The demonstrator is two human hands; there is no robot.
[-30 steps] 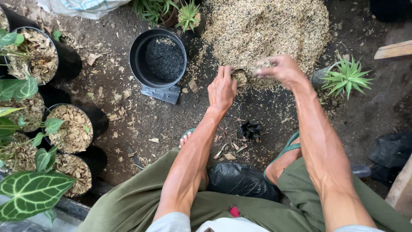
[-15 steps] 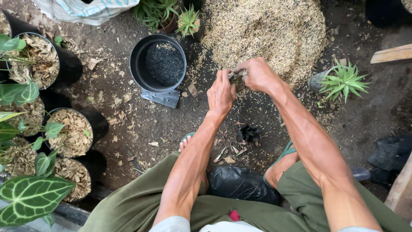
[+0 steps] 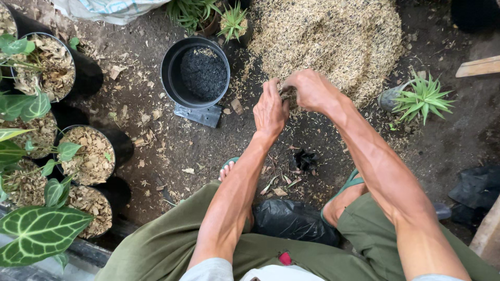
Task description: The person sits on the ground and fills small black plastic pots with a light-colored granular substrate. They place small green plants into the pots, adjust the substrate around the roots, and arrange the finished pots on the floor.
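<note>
Fingers of both hands were curled together around a small clump of husks (image 3: 288,97), the left hand (image 3: 270,110) cupped under it from about seven o'clock and the right hand (image 3: 311,89) closed over it from two o'clock, so the clump sat squeezed between them and mostly hidden. That handful hung at the near edge of the big husk pile (image 3: 333,36), which spread away toward twelve o'clock of the hands. At ten o'clock of them stood a black pot (image 3: 175,83), upright on a grey square piece (image 3: 199,114) and partly filled with dark charred matter (image 3: 204,74). At three o'clock, near the pile's rim, a small spiky plant (image 3: 420,99) sat in its pot. Toward six o'clock lay a black plastic bag (image 3: 291,219) between the person's knees, and a small dark lump (image 3: 303,159) rested on the soil just short of it. Off at nine o'clock, several husk-topped potted plants (image 3: 88,154) lined the ground.
</note>
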